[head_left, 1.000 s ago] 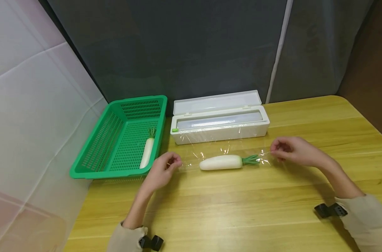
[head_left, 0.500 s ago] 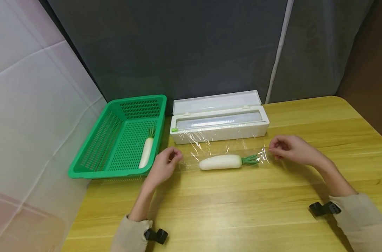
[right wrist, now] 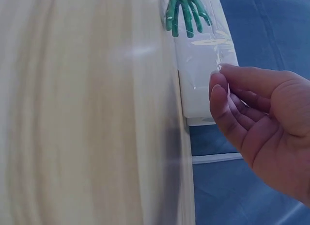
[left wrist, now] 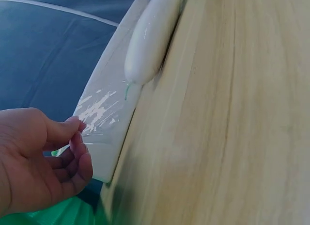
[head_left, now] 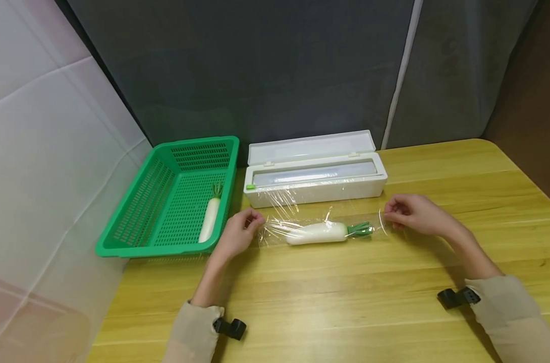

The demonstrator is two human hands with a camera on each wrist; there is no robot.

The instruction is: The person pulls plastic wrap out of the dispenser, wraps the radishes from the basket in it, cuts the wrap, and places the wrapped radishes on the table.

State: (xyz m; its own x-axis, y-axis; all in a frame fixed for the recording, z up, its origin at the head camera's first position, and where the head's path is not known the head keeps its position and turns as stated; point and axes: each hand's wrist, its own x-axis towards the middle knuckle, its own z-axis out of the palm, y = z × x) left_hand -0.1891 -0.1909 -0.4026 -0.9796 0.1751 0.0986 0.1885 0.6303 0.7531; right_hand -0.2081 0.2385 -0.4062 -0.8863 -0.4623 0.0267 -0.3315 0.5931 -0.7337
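A white radish [head_left: 318,233] with cut green stems lies on the table between my hands, stems to the right. Clear plastic wrap [head_left: 279,227] stretches over it from the white wrap dispenser [head_left: 318,191] behind. My left hand [head_left: 240,233] pinches the wrap's left corner between thumb and finger, just beyond the radish's tip. At the stem end, my right hand [head_left: 416,214] pinches the right corner. In the left wrist view, shiny creases in the wrap run from my fingertips [left wrist: 77,125] toward the radish. The wrap's near edge is hard to make out.
A green plastic basket [head_left: 104,247] stands at the left, holding a second radish [head_left: 209,220] along its right side. The dispenser's lid [head_left: 311,147] is raised, showing the roll [head_left: 316,173] inside. A dark grey curtain [head_left: 275,75] hangs behind the wooden table [head_left: 329,297].
The wrap has come down over the radish, with its creases now gathered at the left end. Both hands keep their pinch; the left has shifted slightly up and right, the right slightly left.
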